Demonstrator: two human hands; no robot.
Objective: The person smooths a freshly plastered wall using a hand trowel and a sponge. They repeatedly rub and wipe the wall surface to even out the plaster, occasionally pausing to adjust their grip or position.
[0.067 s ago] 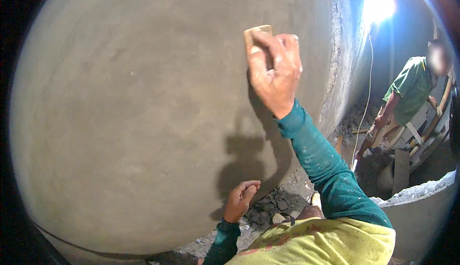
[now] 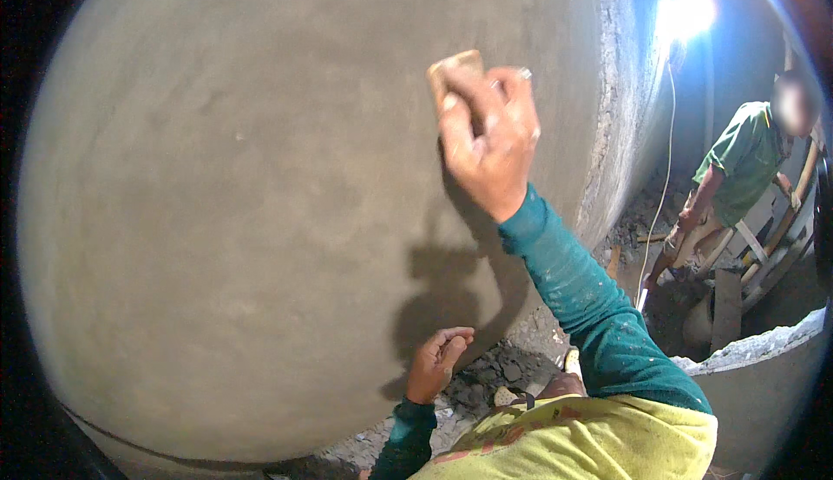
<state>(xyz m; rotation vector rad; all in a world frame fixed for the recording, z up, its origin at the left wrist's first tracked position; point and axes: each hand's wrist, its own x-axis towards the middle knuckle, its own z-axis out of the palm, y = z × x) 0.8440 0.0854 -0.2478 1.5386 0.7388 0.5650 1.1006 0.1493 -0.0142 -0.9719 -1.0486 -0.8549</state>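
My right hand [image 2: 495,133] is raised against the grey plastered wall [image 2: 260,202], closed around a small rectangular tan block [image 2: 457,65]. The block's flat side faces the wall; whether it is a float or a sponge I cannot tell. My fingers and wrist cover its lower part. Low down, near the wall's bottom edge, my left hand [image 2: 438,364] is held with its fingers curled together and nothing visible in them. Shadows of my arm and head fall on the plaster between the two hands.
Broken rubble [image 2: 499,367] lies along the wall's foot. On the right, the wall ends at a rough edge [image 2: 605,90]. Beyond it are a bright lamp [image 2: 690,12], a hanging cable [image 2: 666,168] and a person in a green shirt [image 2: 748,163] bending by wooden poles.
My right hand and the tan block have shifted slightly left along the wall, and the block has tilted a little. My left hand has hardly moved.
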